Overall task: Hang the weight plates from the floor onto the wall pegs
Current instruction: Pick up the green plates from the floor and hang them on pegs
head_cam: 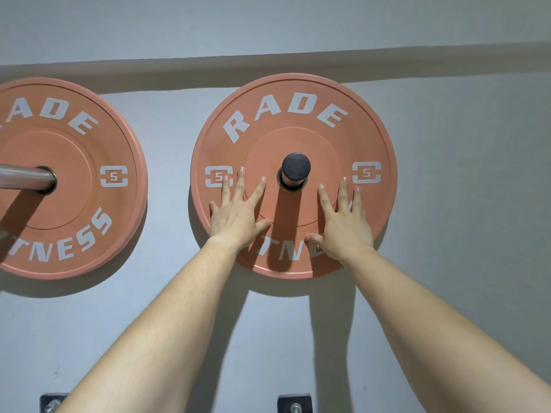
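A salmon-coloured weight plate with white lettering hangs flat against the grey wall on a peg with a black end cap, which sticks out through its centre hole. My left hand presses flat on the plate's lower left face, fingers straight and spread. To the right of the peg, my right hand presses flat on the lower right face in the same way. A second matching plate hangs at the left on a bare steel peg.
Two black wall brackets with bolts sit low on the wall, one under the centre plate and one at the lower left, partly behind my left forearm. A ledge casts a shadow band across the wall above the plates.
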### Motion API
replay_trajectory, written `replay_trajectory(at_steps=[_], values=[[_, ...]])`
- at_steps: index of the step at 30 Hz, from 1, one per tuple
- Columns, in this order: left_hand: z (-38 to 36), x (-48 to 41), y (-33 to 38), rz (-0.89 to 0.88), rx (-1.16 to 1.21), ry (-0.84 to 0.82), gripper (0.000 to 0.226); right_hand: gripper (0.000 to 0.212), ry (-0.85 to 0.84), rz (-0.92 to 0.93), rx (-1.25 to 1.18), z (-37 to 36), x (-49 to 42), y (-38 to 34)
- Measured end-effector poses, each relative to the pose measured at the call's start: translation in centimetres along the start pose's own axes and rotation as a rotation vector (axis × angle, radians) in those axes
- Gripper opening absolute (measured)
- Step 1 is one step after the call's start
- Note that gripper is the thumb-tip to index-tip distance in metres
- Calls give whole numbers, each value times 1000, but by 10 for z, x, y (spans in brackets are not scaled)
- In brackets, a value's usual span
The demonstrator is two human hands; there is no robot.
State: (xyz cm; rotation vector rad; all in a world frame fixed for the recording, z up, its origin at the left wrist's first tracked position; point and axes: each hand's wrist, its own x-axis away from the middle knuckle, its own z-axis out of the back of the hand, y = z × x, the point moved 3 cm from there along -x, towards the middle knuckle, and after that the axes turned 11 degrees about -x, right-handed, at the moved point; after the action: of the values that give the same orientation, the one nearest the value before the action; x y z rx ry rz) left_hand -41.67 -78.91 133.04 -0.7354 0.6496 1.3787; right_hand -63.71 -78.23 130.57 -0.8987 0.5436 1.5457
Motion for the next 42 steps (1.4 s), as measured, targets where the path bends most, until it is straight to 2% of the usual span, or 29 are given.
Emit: replay_trajectory(at_steps=[7, 12, 20, 25, 32, 42], values=[[7, 5, -6, -7, -18, 1, 89, 106, -82, -34, 7, 14, 5, -6], [21, 20, -16, 10, -28, 21, 82, 92, -28, -40, 55, 34, 22, -11], [84, 68, -5, -13, -24, 3, 73, 80, -62, -25, -15, 91, 57, -26], [128, 123, 13, -8, -52, -5, 71, 80, -53, 22, -61, 137, 100, -35], [189, 231, 46, 37, -60, -63, 69, 63, -97, 79, -69, 204, 192, -26], [299, 358, 89, 88, -77, -123, 67, 60, -157, 114, -105, 316, 313, -14]])
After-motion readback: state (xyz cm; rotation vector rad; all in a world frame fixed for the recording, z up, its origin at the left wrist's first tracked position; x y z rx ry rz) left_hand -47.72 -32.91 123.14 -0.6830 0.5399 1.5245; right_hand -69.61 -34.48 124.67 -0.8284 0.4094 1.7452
